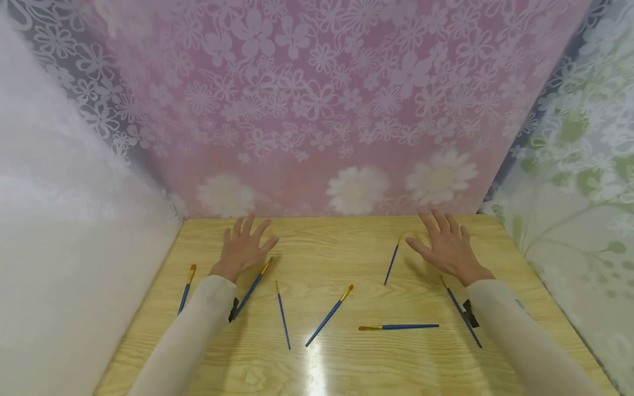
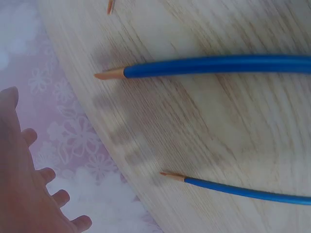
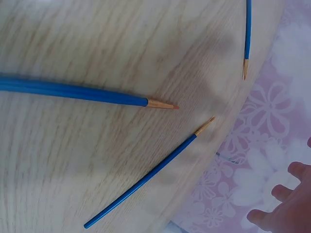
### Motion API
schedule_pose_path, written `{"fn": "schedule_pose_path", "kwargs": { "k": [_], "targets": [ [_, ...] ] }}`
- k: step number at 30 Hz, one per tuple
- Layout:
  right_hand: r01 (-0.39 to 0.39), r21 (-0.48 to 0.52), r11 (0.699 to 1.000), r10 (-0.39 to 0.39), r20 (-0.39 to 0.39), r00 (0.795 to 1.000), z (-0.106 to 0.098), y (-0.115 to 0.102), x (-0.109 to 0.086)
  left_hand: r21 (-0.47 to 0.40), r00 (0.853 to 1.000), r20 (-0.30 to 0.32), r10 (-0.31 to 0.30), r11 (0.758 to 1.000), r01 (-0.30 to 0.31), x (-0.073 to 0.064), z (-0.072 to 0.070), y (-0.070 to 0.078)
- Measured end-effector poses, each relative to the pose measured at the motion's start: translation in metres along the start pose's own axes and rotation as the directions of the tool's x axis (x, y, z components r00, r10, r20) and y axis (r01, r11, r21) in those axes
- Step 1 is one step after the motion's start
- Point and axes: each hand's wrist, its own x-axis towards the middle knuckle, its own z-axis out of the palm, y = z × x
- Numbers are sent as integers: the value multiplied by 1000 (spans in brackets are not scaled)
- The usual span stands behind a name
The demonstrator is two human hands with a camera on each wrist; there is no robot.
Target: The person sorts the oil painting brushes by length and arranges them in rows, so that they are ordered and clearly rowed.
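Both hands are raised over the pale wooden bench (image 1: 322, 245), palms down, fingers spread. The left hand (image 1: 242, 246) is on the far left, a slanting flat brush (image 1: 253, 289) just near of it and an outer brush (image 1: 186, 289) further left, beside the sleeve. The right hand (image 1: 449, 248) is on the far right, a fine brush (image 1: 392, 262) to its left and a thin brush (image 1: 455, 302) near its wrist. Between the arms lie a slim brush (image 1: 283, 316), an angled brush (image 1: 330, 314) and a sideways brush (image 1: 403, 326), well apart.
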Motion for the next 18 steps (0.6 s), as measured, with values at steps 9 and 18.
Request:
{"fn": "schedule_pose_path", "kwargs": {
  "k": [9,18],
  "targets": [
    [49,7,999,-49,21,999,1,-5,-10,2,999,15,36,999,-36,-6,6,5],
    [95,-6,995,-95,32,995,5,-13,-24,-31,997,6,78,996,-78,-15,14,-1]
  ]
}}
